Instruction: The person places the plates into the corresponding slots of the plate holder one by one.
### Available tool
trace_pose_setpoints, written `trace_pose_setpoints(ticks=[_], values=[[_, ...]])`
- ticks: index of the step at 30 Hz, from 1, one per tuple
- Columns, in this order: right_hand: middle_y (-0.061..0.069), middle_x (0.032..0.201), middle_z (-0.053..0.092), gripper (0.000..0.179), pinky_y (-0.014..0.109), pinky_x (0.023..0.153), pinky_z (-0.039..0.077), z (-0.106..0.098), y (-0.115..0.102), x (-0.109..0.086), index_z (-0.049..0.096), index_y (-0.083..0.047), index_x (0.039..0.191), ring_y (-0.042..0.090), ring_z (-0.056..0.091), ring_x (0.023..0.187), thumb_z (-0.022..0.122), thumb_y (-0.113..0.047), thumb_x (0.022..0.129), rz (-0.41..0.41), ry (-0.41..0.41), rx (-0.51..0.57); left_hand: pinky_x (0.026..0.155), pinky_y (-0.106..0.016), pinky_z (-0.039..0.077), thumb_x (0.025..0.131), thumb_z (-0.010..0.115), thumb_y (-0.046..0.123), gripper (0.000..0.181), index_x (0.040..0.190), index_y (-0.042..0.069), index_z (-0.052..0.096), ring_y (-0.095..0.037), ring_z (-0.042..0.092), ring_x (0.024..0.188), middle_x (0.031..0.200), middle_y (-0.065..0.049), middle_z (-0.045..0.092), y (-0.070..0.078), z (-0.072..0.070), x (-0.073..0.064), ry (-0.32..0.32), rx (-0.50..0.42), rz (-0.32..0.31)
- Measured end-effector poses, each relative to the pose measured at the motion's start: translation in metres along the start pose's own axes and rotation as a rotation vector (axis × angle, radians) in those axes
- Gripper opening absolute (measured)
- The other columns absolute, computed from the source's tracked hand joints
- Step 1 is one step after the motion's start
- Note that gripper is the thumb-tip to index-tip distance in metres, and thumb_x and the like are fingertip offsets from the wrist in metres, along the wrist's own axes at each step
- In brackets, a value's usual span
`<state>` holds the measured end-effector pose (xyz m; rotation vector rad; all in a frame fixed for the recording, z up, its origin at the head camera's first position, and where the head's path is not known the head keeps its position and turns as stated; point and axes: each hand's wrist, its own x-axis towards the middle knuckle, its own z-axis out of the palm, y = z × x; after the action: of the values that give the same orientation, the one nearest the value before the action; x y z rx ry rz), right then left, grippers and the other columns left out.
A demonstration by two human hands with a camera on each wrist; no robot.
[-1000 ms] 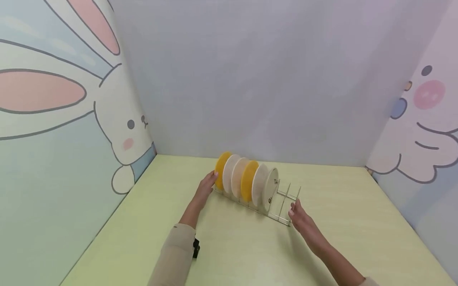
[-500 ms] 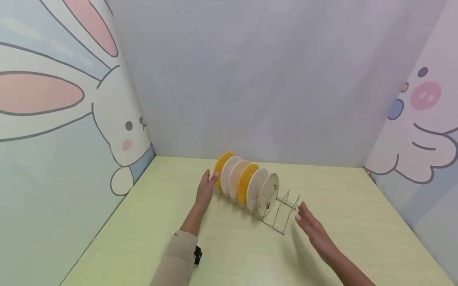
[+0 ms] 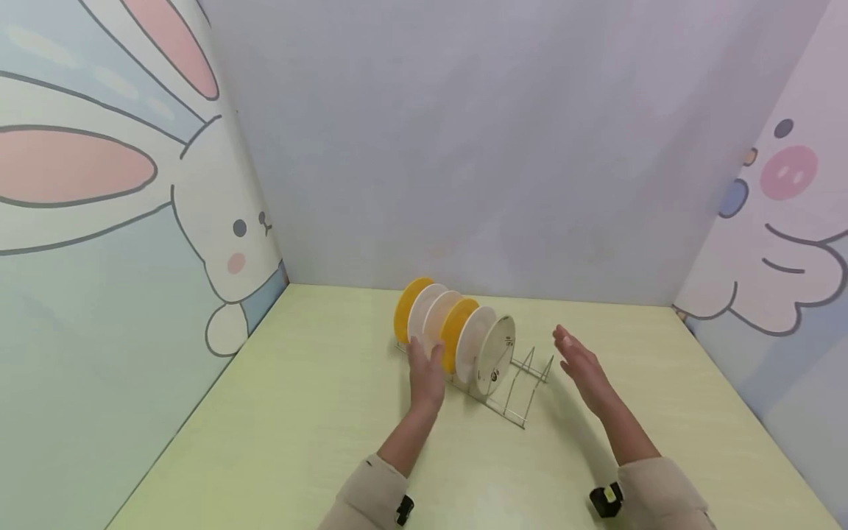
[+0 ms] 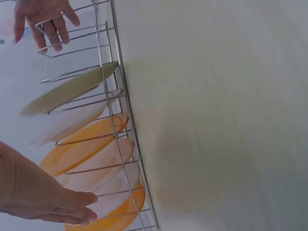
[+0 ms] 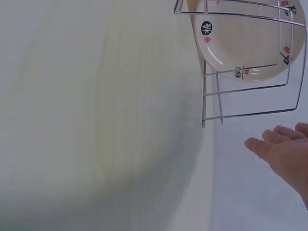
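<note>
A metal wire dish rack (image 3: 506, 414) stands on the table with several plates upright in it. The row has an orange plate (image 3: 405, 313) at the left end, white and peach plates, another orange plate (image 3: 459, 325), a white plate (image 3: 474, 344) and a cream plate (image 3: 497, 355) with dark marks on its rim. My left hand (image 3: 426, 379) is in front of the left half of the row, fingers extended, holding nothing; contact cannot be told. To the right of the rack, my right hand (image 3: 586, 372) is held up with straight fingers, apart from the wires (image 5: 250, 114).
The rack's right end has bare wire slots. Behind it rises a plain grey wall (image 3: 450, 162). Side walls with a cartoon rabbit (image 3: 225, 243) and another cartoon animal (image 3: 788, 221) flank the pale yellow-green table (image 3: 318, 412).
My left hand has left the rack's left end and come right, in front of the plates. My right hand has drawn away from the rack's right end, which has swung slightly nearer.
</note>
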<state>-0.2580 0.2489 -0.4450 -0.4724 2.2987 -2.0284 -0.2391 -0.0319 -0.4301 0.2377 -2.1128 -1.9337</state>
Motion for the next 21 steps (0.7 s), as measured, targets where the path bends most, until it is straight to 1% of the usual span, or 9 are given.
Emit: trace_pose_setpoints(ticks=[2, 3, 6, 11, 16, 19, 21], values=[[0.029, 0.148, 0.007, 0.061, 0.061, 0.102, 0.007, 0.001, 0.006, 0.006, 0.002, 0.006, 0.145, 0.045, 0.005, 0.133, 0.021, -0.035, 0.103, 0.010, -0.077, 0.022, 0.108, -0.046, 0.012, 0.093, 0.047, 0.035, 0.074, 0.144, -0.007, 0.015, -0.037, 0.012, 0.135, 0.149, -0.026, 0.011, -0.003, 0.007, -0.003, -0.006, 0.023, -0.013], [0.030, 0.147, 0.007, 0.062, 0.061, 0.102, 0.007, 0.003, 0.009, 0.008, 0.001, 0.006, 0.145, 0.046, 0.006, 0.133, 0.020, -0.036, 0.103, 0.014, -0.108, 0.026, 0.108, -0.046, 0.012, 0.093, 0.047, 0.036, 0.075, 0.144, -0.008, 0.015, -0.037, 0.012, 0.135, 0.149, -0.026, 0.011, -0.005, 0.009, -0.003, -0.007, 0.025, -0.017], [0.032, 0.146, 0.008, 0.063, 0.063, 0.101, 0.006, 0.006, 0.014, 0.011, 0.001, 0.005, 0.146, 0.047, 0.008, 0.132, 0.017, -0.039, 0.103, 0.027, -0.168, 0.034, 0.108, -0.046, 0.012, 0.092, 0.047, 0.037, 0.077, 0.144, -0.008, 0.014, -0.037, 0.013, 0.135, 0.148, -0.026, 0.012, -0.008, 0.012, -0.003, -0.016, 0.011, -0.019], [0.032, 0.145, 0.011, 0.061, 0.065, 0.100, 0.007, 0.005, 0.016, 0.010, 0.004, 0.004, 0.146, 0.049, 0.010, 0.131, 0.013, -0.038, 0.103, 0.007, -0.181, 0.021, 0.108, -0.044, 0.013, 0.092, 0.047, 0.038, 0.079, 0.145, -0.008, 0.012, -0.034, 0.015, 0.136, 0.148, -0.024, 0.017, -0.009, 0.014, -0.002, -0.046, -0.001, -0.022], [0.032, 0.144, 0.017, 0.060, 0.066, 0.098, 0.012, 0.007, 0.015, 0.008, 0.010, 0.005, 0.146, 0.049, 0.016, 0.130, 0.013, -0.037, 0.103, -0.017, -0.192, -0.033, 0.108, -0.044, 0.014, 0.091, 0.047, 0.039, 0.078, 0.145, -0.007, 0.012, -0.034, 0.016, 0.135, 0.148, -0.023, 0.018, -0.009, 0.014, -0.001, -0.033, 0.024, -0.032], [0.031, 0.144, 0.020, 0.059, 0.065, 0.098, 0.016, 0.011, 0.013, 0.003, 0.012, 0.004, 0.146, 0.049, 0.019, 0.129, 0.013, -0.036, 0.103, -0.017, -0.201, -0.065, 0.108, -0.044, 0.014, 0.092, 0.045, 0.040, 0.078, 0.145, -0.007, 0.012, -0.034, 0.016, 0.135, 0.149, -0.023, 0.018, -0.011, 0.013, 0.004, -0.033, 0.032, -0.039], [0.032, 0.143, 0.021, 0.057, 0.065, 0.097, 0.018, 0.016, 0.009, -0.002, 0.012, 0.002, 0.147, 0.049, 0.021, 0.129, 0.013, -0.035, 0.103, -0.016, -0.211, -0.089, 0.108, -0.044, 0.014, 0.092, 0.043, 0.042, 0.078, 0.145, -0.006, 0.013, -0.034, 0.016, 0.135, 0.149, -0.022, 0.018, -0.012, 0.010, 0.009, -0.042, 0.038, -0.047]])
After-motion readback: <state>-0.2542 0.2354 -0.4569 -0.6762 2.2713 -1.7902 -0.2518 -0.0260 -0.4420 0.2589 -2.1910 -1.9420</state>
